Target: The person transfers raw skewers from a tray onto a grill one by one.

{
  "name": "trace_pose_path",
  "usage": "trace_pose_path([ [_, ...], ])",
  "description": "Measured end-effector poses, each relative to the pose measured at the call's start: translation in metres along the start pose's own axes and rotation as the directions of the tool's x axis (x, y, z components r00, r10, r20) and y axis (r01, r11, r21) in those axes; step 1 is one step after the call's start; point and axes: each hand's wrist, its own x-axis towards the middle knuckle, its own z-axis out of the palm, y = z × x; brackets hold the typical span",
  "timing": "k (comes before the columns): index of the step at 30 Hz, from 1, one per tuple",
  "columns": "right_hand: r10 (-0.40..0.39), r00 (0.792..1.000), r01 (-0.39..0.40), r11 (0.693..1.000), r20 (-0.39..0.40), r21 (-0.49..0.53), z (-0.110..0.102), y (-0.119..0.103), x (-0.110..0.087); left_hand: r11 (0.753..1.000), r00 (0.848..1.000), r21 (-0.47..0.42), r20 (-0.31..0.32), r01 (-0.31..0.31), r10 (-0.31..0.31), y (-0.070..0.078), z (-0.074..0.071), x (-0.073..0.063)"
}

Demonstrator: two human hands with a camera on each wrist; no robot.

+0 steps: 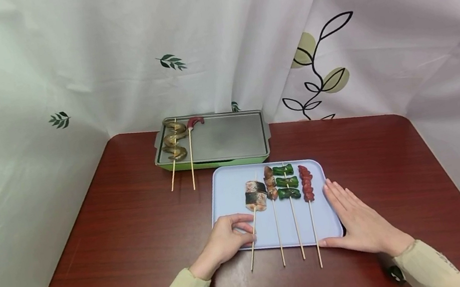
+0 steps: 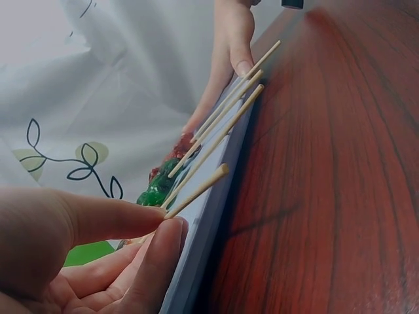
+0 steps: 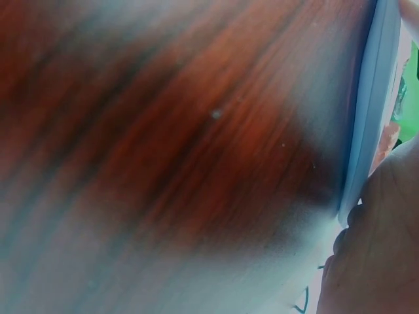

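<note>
My left hand [image 1: 227,239] pinches the stick of a fish skewer [image 1: 256,196] between thumb and forefinger, over the front left of a pale blue tray [image 1: 228,189]. Close up in the left wrist view, the fingertips meet on the thin wooden stick [image 2: 200,188]. To its right lie a brown meat skewer [image 1: 270,182], a green pepper skewer [image 1: 287,182] and a red meat skewer [image 1: 306,182], their sticks reaching past the tray's front edge. My right hand [image 1: 359,221] rests with straight fingers along the tray's right rim, thumb at the front corner.
Behind the tray stands a green grill with a grey plate [image 1: 233,135]. On its left side lie a mushroom-like brown skewer [image 1: 173,140] and a skewer with a curled red piece [image 1: 194,121]. A white patterned curtain [image 1: 184,90] borders the dark red table [image 1: 133,220].
</note>
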Motion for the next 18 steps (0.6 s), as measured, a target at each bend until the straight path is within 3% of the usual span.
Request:
trace_pose_path([
  [9,-0.008,1.000,0.008,1.000,-0.013,-0.003,0.0013,0.0010,-0.0006,1.000,1.000,0.010,0.017,-0.003,0.003,-0.0015,-0.0025,-0.0022],
  [18,-0.010,1.000,0.010,1.000,-0.014,0.002,0.0010,0.0001,-0.0003,0.999,0.999,-0.038,0.030,-0.011,0.012,0.0031,-0.0014,-0.0066],
])
